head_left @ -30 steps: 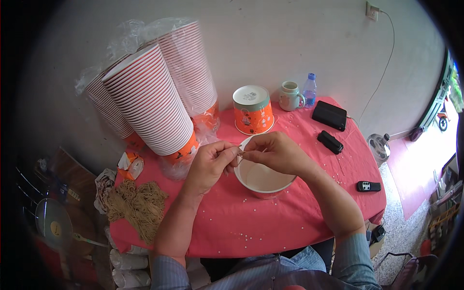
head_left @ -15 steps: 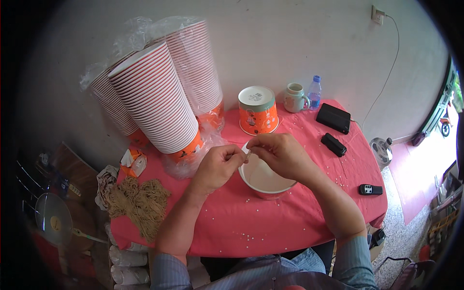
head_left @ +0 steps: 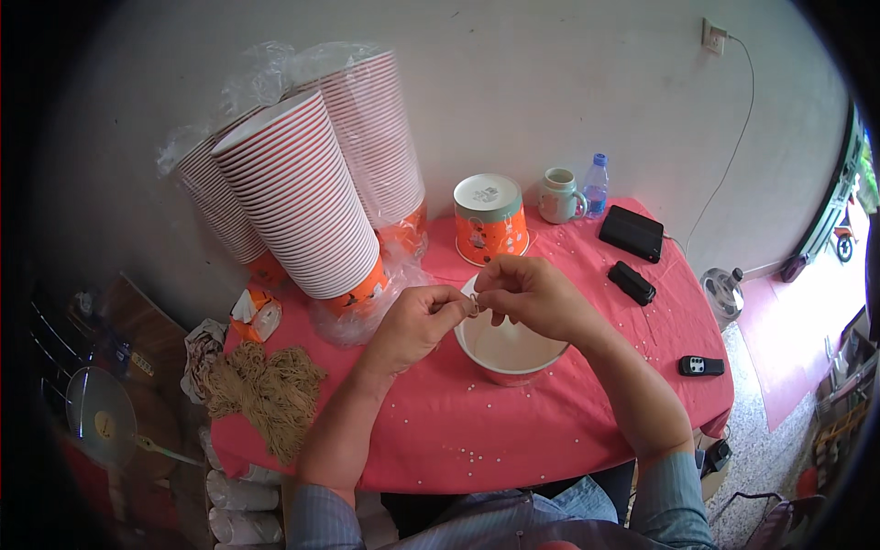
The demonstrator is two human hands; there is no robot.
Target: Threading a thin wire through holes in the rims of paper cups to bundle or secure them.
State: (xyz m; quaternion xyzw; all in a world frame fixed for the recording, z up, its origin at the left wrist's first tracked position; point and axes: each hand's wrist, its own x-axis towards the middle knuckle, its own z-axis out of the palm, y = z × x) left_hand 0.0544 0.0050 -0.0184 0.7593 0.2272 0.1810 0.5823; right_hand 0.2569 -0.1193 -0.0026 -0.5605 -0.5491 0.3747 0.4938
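Note:
Over an upright paper bucket (head_left: 521,374) with a white rim, my two hands meet with fingertips pinched together. Between them is a small piece of thin tan string (head_left: 474,307), mostly covered by the fingers. My left hand (head_left: 414,328) is closed on it from the left, thumb against forefinger. My right hand (head_left: 530,298) pinches it from the other side, its lower fingers curled above the bucket's opening. A heap of loose tan string (head_left: 268,394) lies on the table left of my left forearm.
Tall stacks of nested paper buckets (head_left: 298,197), partly in clear plastic, lean at the back left. Behind my hands stands an upturned orange bucket (head_left: 492,234). Right of it are a mug (head_left: 557,203), a bottle (head_left: 596,188), a black case (head_left: 632,234) and a remote (head_left: 701,367). Small white bits dot the red cloth.
My fingertips have come closer together, and my right hand has turned slightly with its lower fingers now showing. The whole view has shifted a little; the things on the table stay put.

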